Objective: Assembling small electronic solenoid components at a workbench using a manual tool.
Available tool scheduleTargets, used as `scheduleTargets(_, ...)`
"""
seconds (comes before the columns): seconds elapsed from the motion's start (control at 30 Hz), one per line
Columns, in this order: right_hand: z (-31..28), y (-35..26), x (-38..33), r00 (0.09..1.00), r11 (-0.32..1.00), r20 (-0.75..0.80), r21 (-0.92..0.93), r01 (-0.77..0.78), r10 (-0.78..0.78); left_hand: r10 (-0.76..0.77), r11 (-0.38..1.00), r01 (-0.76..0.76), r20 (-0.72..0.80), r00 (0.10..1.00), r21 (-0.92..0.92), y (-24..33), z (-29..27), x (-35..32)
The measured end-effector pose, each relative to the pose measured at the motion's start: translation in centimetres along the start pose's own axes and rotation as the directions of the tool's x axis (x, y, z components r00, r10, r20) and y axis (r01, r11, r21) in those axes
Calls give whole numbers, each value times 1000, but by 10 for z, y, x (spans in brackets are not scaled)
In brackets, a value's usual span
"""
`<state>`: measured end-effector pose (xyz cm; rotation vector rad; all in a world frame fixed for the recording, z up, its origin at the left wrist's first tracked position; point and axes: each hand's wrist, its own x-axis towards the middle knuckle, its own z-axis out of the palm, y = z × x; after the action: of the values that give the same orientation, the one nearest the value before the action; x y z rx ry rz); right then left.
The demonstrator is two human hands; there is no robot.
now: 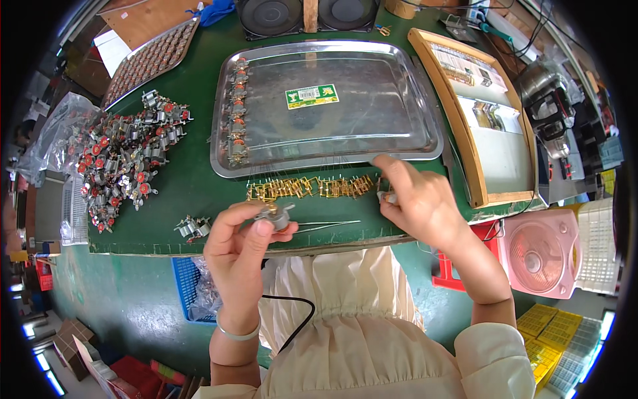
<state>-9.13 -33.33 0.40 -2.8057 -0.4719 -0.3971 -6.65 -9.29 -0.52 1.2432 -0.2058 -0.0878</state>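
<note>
My left hand [240,243] pinches a small silver metal component [277,216] with a brass-coloured part on top, just over the table's front edge. To the right, the thumb and fingers of my right hand [422,203] are closed at the end of a row of small brass-coloured parts [286,189]; something small and greyish shows at the fingertips, too little to name. Thin metal tweezers [329,225] lie between the hands. A couple of loose silver components [193,228] rest left of my left hand. Along the left side of a shiny metal tray [372,136] stands a column of similar components [237,113].
A large heap of silver components with red discs [126,156] covers the table's left side. Behind it leans a filled tray [151,60]. A wooden-framed box [498,159] stands at right, and two black speaker-like units [269,16] at the back. A pink fan [539,256] is beyond the right edge.
</note>
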Motion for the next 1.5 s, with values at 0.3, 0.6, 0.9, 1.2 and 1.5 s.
scheduleTargets(0.3,-22,-45,20,952,330,60,930,-163,300,-98,987,113,128,987,-118,7,6,0)
scheduleTargets(0.6,4,-65,43,878,-113,450,893,-437,163,-120,979,141,141,983,-148,13,-6,-2)
scheduleTargets(0.9,13,-77,44,846,-300,485,860,-413,224,-163,975,172,77,984,-142,12,-8,2)
scheduleTargets(1.2,14,-71,41,861,-216,452,887,-408,232,-190,969,205,116,975,-140,11,-10,3)
scheduleTargets(1.5,11,-75,36,925,80,208,966,-244,318,-76,979,95,110,991,-183,13,-10,7)
